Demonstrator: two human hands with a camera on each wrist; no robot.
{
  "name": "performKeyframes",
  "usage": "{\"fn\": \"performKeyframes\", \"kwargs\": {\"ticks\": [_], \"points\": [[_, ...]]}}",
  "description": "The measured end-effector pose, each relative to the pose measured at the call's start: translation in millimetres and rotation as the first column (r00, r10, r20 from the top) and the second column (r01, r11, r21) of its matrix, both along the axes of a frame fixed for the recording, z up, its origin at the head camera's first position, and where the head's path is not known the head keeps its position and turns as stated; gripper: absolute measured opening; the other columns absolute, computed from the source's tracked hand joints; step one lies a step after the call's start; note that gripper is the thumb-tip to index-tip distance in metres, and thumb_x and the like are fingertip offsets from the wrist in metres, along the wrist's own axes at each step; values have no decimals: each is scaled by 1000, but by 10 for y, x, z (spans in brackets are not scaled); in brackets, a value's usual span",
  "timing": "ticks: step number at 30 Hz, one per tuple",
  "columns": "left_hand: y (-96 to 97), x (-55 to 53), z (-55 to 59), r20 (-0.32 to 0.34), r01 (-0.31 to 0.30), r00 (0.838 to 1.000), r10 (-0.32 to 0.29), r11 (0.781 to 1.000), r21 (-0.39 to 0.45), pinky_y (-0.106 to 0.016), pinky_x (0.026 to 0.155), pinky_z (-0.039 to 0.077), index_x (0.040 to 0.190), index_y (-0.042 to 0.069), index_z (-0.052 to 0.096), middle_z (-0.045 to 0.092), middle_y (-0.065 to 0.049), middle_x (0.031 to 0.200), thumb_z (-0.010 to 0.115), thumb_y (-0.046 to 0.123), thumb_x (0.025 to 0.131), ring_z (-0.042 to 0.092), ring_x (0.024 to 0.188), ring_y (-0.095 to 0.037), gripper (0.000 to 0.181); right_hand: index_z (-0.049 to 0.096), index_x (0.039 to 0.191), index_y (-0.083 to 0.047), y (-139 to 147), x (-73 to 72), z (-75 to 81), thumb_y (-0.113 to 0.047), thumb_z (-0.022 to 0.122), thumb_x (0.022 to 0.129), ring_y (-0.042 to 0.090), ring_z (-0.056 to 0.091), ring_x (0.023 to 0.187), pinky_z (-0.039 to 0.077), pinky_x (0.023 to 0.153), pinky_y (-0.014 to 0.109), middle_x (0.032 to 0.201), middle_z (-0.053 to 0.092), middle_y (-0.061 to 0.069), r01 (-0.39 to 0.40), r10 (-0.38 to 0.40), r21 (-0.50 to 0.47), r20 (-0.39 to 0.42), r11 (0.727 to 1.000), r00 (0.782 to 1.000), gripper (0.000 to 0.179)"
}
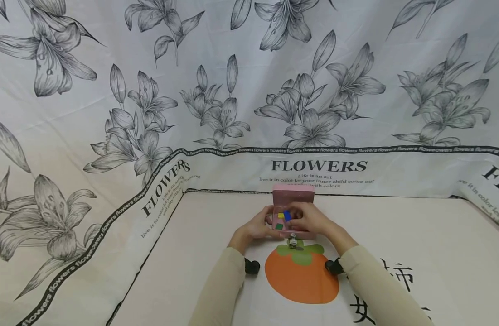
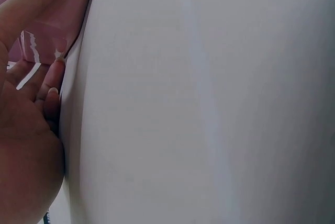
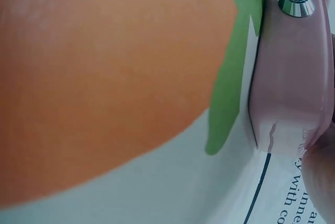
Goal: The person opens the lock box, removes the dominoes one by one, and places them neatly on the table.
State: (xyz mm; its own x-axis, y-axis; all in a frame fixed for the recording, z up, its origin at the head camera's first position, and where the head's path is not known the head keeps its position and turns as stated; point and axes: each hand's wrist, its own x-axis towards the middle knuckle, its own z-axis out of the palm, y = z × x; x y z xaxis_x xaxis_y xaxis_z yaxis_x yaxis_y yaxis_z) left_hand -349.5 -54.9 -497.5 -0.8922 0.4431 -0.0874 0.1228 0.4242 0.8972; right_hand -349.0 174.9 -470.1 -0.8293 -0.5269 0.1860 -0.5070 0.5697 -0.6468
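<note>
A small pink lockable box (image 1: 293, 197) stands on the table with its lid raised. My left hand (image 1: 255, 227) grips the box's left side; in the left wrist view its fingers (image 2: 51, 80) lie against the pink wall. Over the box's inside, my right hand (image 1: 314, 219) pinches a blue block (image 1: 288, 215) between thumb and fingertips. A yellow block (image 1: 280, 216) and a green block (image 1: 279, 226) show inside, left of the blue one. The right wrist view shows a silver lock (image 3: 296, 4) with a key in it on the box's front. The right fingertips are hidden there.
Beneath the box lies a white cloth (image 1: 216, 217) printed with an orange persimmon (image 1: 302, 278) and black characters (image 1: 400, 276). A flower-printed curtain (image 1: 216, 167) rises behind the box and along the left side.
</note>
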Motion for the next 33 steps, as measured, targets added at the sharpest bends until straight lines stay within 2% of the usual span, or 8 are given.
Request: {"fn": "performKeyframes", "kwargs": {"ticks": [5,14,23,33], "points": [[-12,1,-12,-3,1,1000,-1,1000,0,-33,84,40,153,20,39,53,-2,120,91,14,77,46,103,-20,93,65,126,1,-13,-5,-12,-8,78,89,16,57,77,48,69,31,94,69,6,30,-30,-19,4,999,1000,40],[-13,2,-22,-6,4,1000,-4,1000,6,-35,83,39,153,20,40,53,-3,118,91,14,77,46,102,-20,91,66,123,3,-16,14,-2,-7,80,88,20,67,87,56,81,41,99,71,10,75,-75,-69,6,995,997,39],[-13,-5,-10,1,2,1000,-2,1000,11,-35,85,40,152,21,40,53,-2,119,92,15,76,46,103,-20,93,67,122,4,31,131,80,-6,81,85,23,70,85,58,78,42,98,72,15,160,-161,-104,-3,982,987,40],[-19,11,-4,18,-8,1000,8,1000,-6,-37,86,39,151,24,39,51,-4,112,94,19,74,47,103,-22,95,67,120,7,129,243,151,-8,83,85,23,71,83,59,75,40,94,72,15,195,-198,-97,-28,976,980,42]]}}
